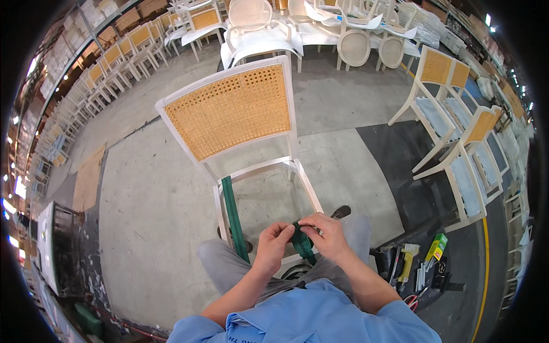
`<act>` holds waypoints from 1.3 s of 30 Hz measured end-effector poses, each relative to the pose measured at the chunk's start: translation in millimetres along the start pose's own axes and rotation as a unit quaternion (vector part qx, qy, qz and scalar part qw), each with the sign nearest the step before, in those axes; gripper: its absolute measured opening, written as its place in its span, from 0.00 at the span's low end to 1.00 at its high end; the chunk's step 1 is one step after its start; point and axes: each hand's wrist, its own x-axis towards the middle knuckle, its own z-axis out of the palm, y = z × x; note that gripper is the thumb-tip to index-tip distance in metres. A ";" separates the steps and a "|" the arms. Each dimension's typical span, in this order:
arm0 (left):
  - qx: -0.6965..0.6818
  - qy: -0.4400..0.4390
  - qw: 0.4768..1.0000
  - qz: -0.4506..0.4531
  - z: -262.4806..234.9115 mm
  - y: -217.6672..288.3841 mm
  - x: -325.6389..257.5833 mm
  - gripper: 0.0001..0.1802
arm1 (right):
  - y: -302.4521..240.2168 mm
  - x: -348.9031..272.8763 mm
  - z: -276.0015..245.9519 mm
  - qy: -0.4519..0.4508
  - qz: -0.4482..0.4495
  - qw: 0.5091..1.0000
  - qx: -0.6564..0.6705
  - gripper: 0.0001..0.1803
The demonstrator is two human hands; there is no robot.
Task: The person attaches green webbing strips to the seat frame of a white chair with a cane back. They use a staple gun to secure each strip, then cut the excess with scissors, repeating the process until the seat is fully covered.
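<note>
A white wooden chair frame (286, 163) with a woven cane back (231, 111) stands in front of me, its seat open. One green webbing strap (233, 214) runs front to back across the left side of the seat frame. My left hand (273, 243) and my right hand (325, 234) meet at the front rail, both pinching the end of a second green webbing strap (302, 243) that hangs down between my knees.
A tray on the floor at my right holds a yellow tool (407, 260), a green box (436, 247) and red-handled scissors (410, 300). Cane-backed chairs (452, 120) stand at right; rows of white chairs (257, 34) fill the back and left. A board (88, 180) lies on the concrete.
</note>
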 end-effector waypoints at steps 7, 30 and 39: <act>0.286 0.073 0.938 0.179 16.1 12.3 -3.3 0.10 | 9.9 0.7 -5.3 -0.030 0.012 0.997 -0.069 0.07; 0.587 0.067 0.800 0.104 -82.5 8.2 352.8 0.11 | 210.3 80.1 66.7 -0.015 0.309 0.950 -0.036 0.29; 0.571 0.121 0.807 0.089 -80.0 -33.2 399.5 0.10 | 258.1 182.6 79.9 -0.038 0.180 0.963 -0.195 0.28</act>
